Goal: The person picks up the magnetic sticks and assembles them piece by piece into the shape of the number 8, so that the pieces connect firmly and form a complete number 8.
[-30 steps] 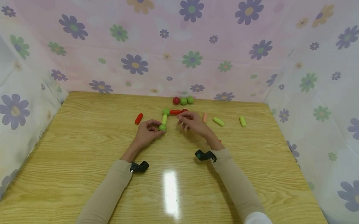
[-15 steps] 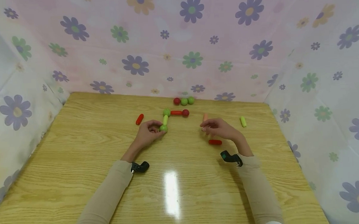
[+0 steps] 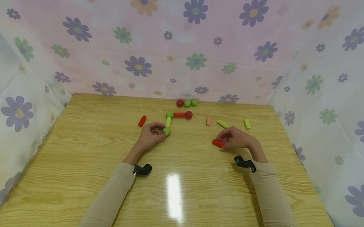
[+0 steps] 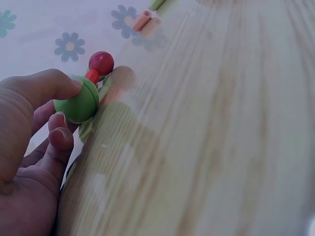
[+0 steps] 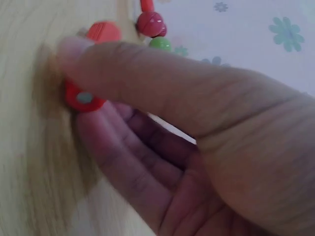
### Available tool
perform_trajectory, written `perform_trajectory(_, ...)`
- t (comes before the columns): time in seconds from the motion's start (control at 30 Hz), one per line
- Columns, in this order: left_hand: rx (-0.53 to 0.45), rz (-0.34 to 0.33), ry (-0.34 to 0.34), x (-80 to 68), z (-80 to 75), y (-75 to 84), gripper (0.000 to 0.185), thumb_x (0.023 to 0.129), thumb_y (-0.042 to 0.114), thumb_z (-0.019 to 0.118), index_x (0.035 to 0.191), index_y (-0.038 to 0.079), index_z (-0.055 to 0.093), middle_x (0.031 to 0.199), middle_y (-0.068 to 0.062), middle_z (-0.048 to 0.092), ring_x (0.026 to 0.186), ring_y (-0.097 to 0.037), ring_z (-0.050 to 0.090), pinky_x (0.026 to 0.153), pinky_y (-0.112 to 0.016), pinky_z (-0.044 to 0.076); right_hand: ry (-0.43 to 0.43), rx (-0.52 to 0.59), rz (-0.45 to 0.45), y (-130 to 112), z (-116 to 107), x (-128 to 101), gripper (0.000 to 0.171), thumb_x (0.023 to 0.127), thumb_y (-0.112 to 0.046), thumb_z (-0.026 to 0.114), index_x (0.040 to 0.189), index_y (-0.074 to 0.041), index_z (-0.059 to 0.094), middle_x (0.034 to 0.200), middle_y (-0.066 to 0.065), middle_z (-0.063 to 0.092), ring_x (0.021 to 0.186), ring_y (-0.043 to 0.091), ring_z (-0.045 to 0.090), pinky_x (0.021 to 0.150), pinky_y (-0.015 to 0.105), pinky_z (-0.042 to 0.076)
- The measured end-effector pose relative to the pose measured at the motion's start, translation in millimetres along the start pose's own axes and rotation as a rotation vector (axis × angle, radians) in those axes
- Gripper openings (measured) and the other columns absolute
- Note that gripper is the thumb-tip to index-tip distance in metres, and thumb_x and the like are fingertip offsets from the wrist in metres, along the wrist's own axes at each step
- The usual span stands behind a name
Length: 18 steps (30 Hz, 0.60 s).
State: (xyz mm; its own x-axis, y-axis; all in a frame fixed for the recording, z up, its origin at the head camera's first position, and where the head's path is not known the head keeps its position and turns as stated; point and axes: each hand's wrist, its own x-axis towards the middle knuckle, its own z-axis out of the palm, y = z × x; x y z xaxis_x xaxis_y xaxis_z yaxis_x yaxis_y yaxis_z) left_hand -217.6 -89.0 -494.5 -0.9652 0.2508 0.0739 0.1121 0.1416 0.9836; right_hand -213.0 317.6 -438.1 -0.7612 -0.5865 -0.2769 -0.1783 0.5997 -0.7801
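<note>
On the wooden table lies an L-shaped chain: a green ball, a green stick, a second green ball, a red stick and a red ball. My left hand pinches the near green ball between thumb and fingers. In the left wrist view this ball sits under my thumb, with the red ball beyond it. To the right, my right hand pinches a loose red stick on the table. The right wrist view shows my thumb across that stick.
Three balls, one red and two green, sit by the back wall. Loose sticks lie around: red at left, pink, and two green at right. Floral cloth walls close in three sides.
My right hand has left the red end of the chain, moved right and toward me, and taken hold of the loose red stick. The left hand has stayed on the green ball.
</note>
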Motion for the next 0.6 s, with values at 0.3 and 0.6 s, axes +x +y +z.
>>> perform_trajectory(0.3, -0.004, 0.001, 0.003, 0.5, 0.7, -1.8, 0.03, 0.086, 0.002, 0.08, 0.114, -0.002, 0.07, 0.098, -0.015, 0.068, 0.07, -0.01, 0.056, 0.061, -0.019, 0.047, 0.037, -0.018, 0.009, 3, 4, 5, 0.03, 0.091, -0.01, 0.077, 0.117, 0.003, 0.073, 0.108, 0.017, 0.074, 0.091, 0.018, 0.069, 0.08, 0.026, 0.055)
perform_trajectory(0.6, 0.008, 0.008, 0.002, 1.6, -0.4, -4.3, 0.03, 0.086, 0.005, 0.081, 0.114, 0.0, 0.07, 0.098, -0.013, 0.069, 0.071, -0.011, 0.057, 0.062, -0.02, 0.047, 0.012, 0.044, 0.027, -5, 10, 15, 0.034, 0.107, -0.015, 0.055, 0.133, 0.005, 0.063, 0.12, 0.02, 0.069, 0.101, 0.016, 0.069, 0.087, 0.027, 0.056)
